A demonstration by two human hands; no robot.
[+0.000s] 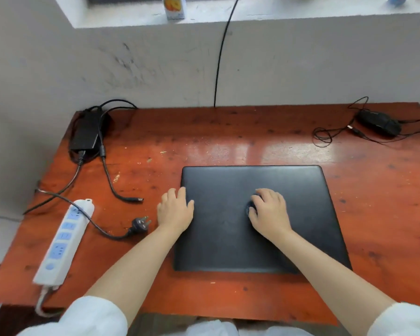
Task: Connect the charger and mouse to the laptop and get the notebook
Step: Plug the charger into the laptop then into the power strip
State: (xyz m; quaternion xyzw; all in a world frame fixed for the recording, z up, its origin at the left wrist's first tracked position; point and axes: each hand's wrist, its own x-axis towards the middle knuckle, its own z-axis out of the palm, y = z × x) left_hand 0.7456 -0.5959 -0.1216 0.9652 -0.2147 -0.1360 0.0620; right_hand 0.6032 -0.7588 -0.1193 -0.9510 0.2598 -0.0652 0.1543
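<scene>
A closed black laptop (308, 214) lies flat on the red wooden desk (228, 141). My left hand (175, 209) rests palm down at the laptop's left edge, fingers spread. My right hand (270, 210) lies flat on the middle of the lid, over its round logo. The black charger brick (85, 133) sits at the back left; its barrel connector (135, 200) and wall plug (141, 225) lie loose on the desk left of the laptop. A black wired mouse (378, 122) with its USB plug (355, 130) lies at the back right. No notebook is in view.
A white power strip (63, 241) with blue sockets lies along the desk's left front edge. A grey wall stands behind the desk, with a black cable (220, 61) running down it. A juice carton (174, 7) stands on the window ledge above.
</scene>
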